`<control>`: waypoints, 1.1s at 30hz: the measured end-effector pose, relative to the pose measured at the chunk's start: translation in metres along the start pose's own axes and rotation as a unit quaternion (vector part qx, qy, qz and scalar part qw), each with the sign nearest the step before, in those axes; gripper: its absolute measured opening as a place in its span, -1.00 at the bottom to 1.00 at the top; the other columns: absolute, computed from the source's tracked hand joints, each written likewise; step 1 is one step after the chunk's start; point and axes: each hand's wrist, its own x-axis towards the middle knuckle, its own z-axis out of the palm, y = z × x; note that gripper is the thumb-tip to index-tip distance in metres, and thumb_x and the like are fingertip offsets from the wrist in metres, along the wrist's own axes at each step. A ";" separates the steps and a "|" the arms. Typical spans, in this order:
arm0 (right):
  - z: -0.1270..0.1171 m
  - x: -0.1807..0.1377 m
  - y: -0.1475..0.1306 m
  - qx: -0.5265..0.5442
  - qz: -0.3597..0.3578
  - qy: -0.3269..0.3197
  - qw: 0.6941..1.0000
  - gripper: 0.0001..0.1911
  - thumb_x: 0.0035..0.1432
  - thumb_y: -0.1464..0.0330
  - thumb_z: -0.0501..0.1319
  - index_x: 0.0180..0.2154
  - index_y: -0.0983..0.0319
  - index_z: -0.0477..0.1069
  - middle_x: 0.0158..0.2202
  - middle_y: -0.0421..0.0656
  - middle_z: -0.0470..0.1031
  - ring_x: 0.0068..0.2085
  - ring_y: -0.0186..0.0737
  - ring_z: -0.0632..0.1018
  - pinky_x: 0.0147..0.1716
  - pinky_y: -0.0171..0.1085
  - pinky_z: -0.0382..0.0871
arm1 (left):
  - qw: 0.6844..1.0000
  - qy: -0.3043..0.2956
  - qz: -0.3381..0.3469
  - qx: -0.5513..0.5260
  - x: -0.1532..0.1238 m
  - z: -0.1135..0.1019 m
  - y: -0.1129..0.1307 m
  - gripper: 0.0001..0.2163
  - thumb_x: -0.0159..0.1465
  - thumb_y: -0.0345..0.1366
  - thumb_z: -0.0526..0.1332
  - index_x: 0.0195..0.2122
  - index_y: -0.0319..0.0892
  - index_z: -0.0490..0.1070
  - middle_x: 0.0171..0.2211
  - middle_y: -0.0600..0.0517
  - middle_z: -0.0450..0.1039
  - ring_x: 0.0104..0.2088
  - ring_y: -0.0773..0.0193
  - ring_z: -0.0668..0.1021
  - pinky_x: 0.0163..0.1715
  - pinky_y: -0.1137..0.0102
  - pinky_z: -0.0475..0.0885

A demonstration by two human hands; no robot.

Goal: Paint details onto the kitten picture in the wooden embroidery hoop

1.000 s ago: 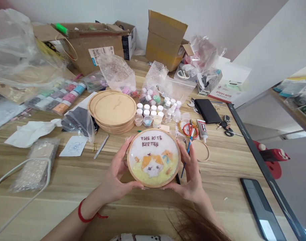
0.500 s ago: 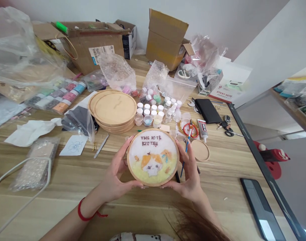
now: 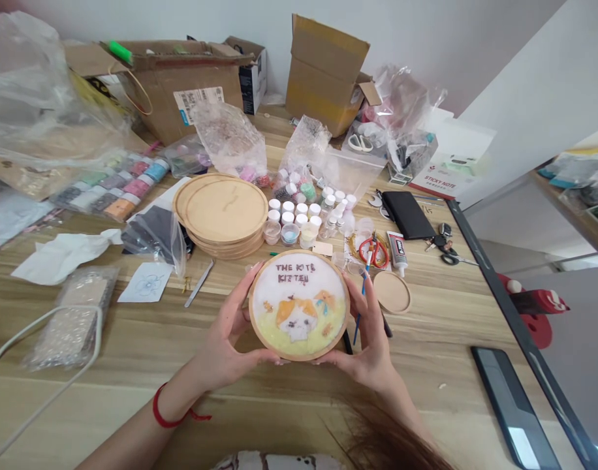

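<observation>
Between my two hands is a round wooden-rimmed plaque [image 3: 299,305], its face tilted up toward me. It shows an orange and white kitten on yellow, under dark lettering that reads roughly "THE KITE KITTEN". My left hand [image 3: 235,326] grips its left edge, thumb along the bottom rim. On the opposite edge my right hand [image 3: 370,333] holds it the same way. A blue-handled paintbrush [image 3: 360,307] lies on the table, partly behind my right fingers. Just right of that hand sits a small round wooden tray [image 3: 392,292].
Stacked round wooden boards [image 3: 220,207] stand behind, beside several white-lidded jars [image 3: 301,212]. Tweezers [image 3: 199,284] and a flower sketch [image 3: 145,283] lie left. A glue tube [image 3: 397,253], black wallet [image 3: 407,215], scissors [image 3: 458,259] and phone [image 3: 514,405] lie right. Cardboard boxes [image 3: 323,78] line the back.
Almost nothing differs. Both hands keep the plaque in the same grip, and the whole view has shifted very slightly.
</observation>
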 end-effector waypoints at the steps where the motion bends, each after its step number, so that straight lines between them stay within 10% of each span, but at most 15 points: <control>1: 0.000 0.000 0.000 -0.002 0.002 0.000 1.000 0.39 -0.11 0.15 0.58 0.47 -0.03 -0.32 0.46 0.08 0.08 0.44 0.15 0.18 0.32 0.20 0.18 | 1.000 0.000 -0.001 0.000 0.000 0.000 0.000 0.10 -0.08 -0.30 0.59 0.43 0.22 0.00 0.49 -0.05 -0.09 0.36 -0.28 0.27 0.20 -0.07 0.46; 33: 0.004 -0.001 0.003 0.007 0.013 0.008 1.000 0.37 -0.11 0.17 0.58 0.47 -0.04 -0.29 0.47 0.08 0.07 0.42 0.20 0.22 0.30 0.21 0.24 | 1.000 -0.005 -0.019 -0.012 0.001 0.000 0.001 0.11 -0.08 -0.32 0.59 0.43 0.16 -0.01 0.50 -0.10 -0.12 0.43 -0.27 0.12 0.22 -0.02 0.42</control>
